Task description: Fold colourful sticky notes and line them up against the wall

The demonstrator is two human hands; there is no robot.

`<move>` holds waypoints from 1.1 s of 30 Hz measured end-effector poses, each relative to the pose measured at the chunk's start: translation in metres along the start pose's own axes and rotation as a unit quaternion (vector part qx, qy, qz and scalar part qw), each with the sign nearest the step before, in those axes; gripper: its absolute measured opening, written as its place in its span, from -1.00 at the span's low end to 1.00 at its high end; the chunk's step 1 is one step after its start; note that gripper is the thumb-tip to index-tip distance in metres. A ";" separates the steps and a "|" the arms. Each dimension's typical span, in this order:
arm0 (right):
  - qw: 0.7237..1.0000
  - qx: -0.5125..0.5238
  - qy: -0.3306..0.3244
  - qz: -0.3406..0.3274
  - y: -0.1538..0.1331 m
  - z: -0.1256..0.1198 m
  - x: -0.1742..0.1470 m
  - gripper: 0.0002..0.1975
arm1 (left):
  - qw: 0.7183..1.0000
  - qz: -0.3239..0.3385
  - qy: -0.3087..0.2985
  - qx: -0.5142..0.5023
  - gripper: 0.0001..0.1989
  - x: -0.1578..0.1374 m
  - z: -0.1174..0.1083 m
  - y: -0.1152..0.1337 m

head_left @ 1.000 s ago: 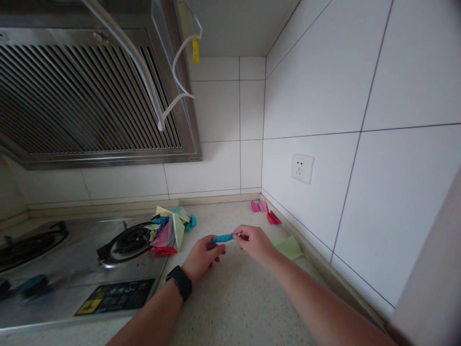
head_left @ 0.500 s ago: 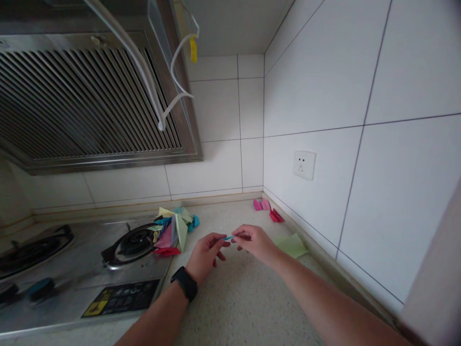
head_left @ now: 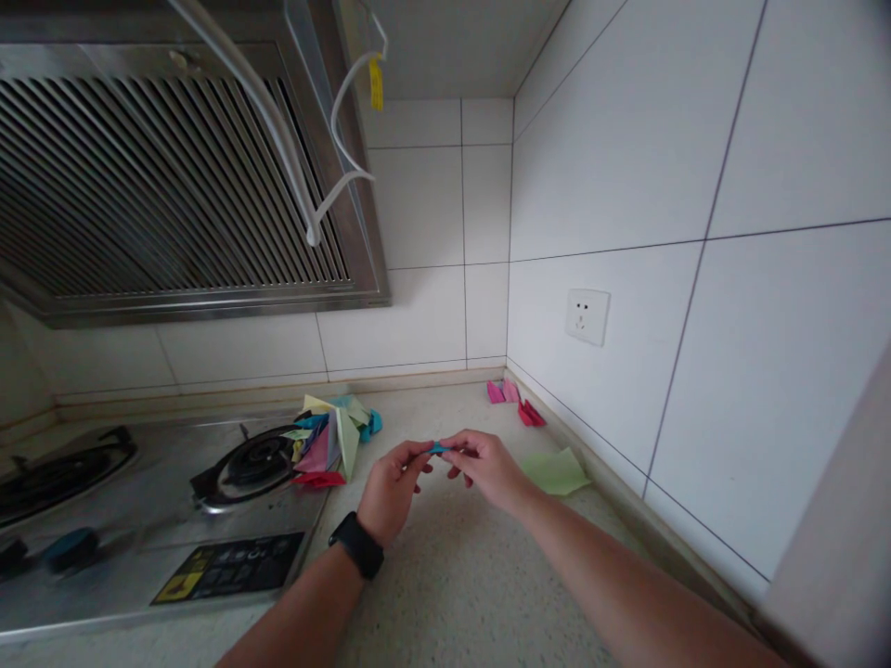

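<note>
Between my two hands, above the counter, is a small piece of folded blue paper (head_left: pixel 438 448). My left hand (head_left: pixel 395 482), with a black watch on the wrist, pinches its left end between thumb and fingers. The right end is pinched by my right hand (head_left: pixel 484 466). Fingers cover most of the paper, so its full shape is hidden. A pale green sheet of paper (head_left: pixel 557 471) lies on the counter behind my right wrist. To the left, a heap of folded coloured papers (head_left: pixel 336 438) rests at the stove's edge.
A steel gas stove (head_left: pixel 146 529) fills the left side, under a range hood (head_left: pixel 209 301). White cables (head_left: pixel 292 172) hang in front of the hood. Pink folded paper (head_left: pixel 502 391) and red folded paper (head_left: pixel 531 414) lie in the back corner. The tiled right wall carries a socket (head_left: pixel 587 317).
The blue paper has turned so that more of its face shows, and my fingers have come closer together on it. The view has shifted slightly.
</note>
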State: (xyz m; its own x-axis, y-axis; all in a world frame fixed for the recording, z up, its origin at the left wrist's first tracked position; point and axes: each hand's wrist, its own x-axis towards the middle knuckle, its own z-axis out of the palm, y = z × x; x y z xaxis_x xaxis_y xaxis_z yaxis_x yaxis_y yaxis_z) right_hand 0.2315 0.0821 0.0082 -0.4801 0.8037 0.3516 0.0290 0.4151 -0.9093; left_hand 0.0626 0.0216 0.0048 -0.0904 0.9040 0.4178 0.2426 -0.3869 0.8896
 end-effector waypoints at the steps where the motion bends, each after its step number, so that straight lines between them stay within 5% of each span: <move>1: 1.000 0.002 0.005 -0.001 -0.001 0.000 0.000 -0.70 | 1.000 0.003 0.000 0.001 -0.70 0.000 0.001 0.000; 26: 0.994 -0.077 0.049 -0.067 -0.012 -0.001 -0.006 -0.79 | 0.994 -0.017 -0.021 -0.108 -0.68 0.002 -0.001 0.004; 33: 0.994 -0.069 0.040 -0.072 -0.007 -0.002 -0.004 -0.76 | 0.999 -0.004 -0.002 -0.047 -0.71 0.003 -0.004 0.001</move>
State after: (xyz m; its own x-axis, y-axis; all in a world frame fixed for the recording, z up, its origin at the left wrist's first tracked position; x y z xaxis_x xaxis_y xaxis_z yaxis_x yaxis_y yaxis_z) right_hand 0.2347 0.0766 0.0136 -0.4176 0.7610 0.4965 0.0877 0.5776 -0.8116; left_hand 0.0586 0.0233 0.0075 -0.0876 0.9076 0.4105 0.1506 -0.3953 0.9061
